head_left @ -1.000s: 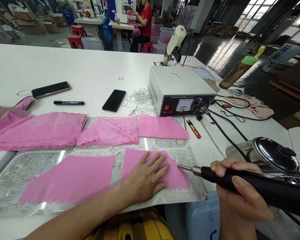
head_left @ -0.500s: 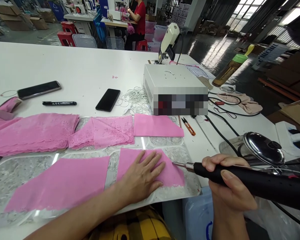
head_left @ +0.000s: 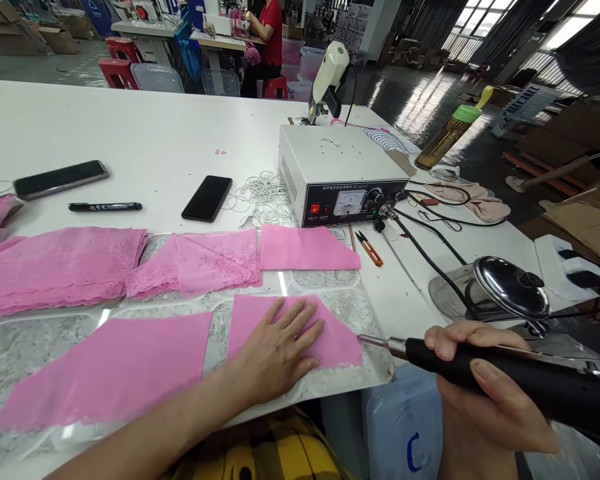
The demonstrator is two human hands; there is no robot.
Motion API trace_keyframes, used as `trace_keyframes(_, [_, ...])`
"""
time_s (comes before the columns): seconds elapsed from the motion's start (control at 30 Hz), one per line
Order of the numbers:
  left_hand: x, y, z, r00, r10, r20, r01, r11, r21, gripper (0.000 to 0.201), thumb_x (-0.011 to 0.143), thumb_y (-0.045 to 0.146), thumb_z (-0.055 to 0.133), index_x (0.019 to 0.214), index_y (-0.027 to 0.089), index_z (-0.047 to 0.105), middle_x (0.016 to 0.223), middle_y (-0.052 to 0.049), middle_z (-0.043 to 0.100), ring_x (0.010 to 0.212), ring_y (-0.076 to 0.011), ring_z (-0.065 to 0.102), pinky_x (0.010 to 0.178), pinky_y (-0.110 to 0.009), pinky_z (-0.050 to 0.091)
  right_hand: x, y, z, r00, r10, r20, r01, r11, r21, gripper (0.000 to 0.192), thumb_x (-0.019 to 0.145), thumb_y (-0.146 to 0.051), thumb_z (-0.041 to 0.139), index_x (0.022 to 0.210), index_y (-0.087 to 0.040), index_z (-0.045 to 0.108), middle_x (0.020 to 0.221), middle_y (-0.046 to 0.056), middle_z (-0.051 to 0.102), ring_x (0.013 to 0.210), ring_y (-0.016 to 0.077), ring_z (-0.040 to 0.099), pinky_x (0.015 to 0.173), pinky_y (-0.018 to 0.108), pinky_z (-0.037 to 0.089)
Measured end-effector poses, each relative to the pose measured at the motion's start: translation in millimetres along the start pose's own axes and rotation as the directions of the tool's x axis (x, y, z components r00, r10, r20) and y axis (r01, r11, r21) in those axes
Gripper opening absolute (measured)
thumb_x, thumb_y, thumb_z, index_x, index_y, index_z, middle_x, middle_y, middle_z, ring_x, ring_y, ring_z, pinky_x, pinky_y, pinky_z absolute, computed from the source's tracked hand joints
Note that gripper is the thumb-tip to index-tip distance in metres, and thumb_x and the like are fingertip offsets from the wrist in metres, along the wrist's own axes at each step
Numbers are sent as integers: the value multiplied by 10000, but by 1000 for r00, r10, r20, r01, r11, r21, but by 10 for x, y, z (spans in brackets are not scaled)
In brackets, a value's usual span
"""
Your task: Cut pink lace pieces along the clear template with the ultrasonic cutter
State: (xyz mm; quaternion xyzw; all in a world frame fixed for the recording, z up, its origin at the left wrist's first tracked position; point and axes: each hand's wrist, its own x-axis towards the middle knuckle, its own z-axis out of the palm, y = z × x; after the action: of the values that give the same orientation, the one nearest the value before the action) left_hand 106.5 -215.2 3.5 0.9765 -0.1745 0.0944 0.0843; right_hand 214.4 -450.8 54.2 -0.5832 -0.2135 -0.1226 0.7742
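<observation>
My left hand (head_left: 281,340) lies flat, fingers spread, on a pink fabric piece (head_left: 333,333) with a slanted right edge. My right hand (head_left: 485,373) is wrapped round the black handle of an ultrasonic hand tool (head_left: 520,370). Its thin metal tip is at the right corner of that fabric. Left of my left hand, a larger pink fabric panel (head_left: 125,363) lies flat. Behind are another plain pink piece (head_left: 307,248), a folded pink lace piece (head_left: 215,260) and a stack of pink lace fabric (head_left: 60,267). A grey-patterned mat (head_left: 325,283) lies beneath the pieces.
A metal control box (head_left: 345,157) with dials and cables stands behind the mat. Orange thread snips (head_left: 369,249), a lidded glass pot (head_left: 510,290), two phones, including one (head_left: 207,199) near tangled white cord (head_left: 265,197), and a marker (head_left: 105,207) lie around. A person in red sits beyond.
The tool's tip has moved right and down along the fabric's slanted edge to its right corner, my right hand moving with it. My left hand stays on the fabric. The view has shifted slightly.
</observation>
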Motion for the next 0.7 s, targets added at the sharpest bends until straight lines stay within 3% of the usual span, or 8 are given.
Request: trace_keyframes(0.7, [-1,6,-10,1000,3,13,-3,1000,-6,520,1031,475,360,1429,156,461,1527,-141,410,1403,-332,407,1118,-540,343,-43,-80,-62,999,38,-33,-38,999,-21,138,616,-216,588,741,-189,638,692,31,597,453,123,484,464,346,436])
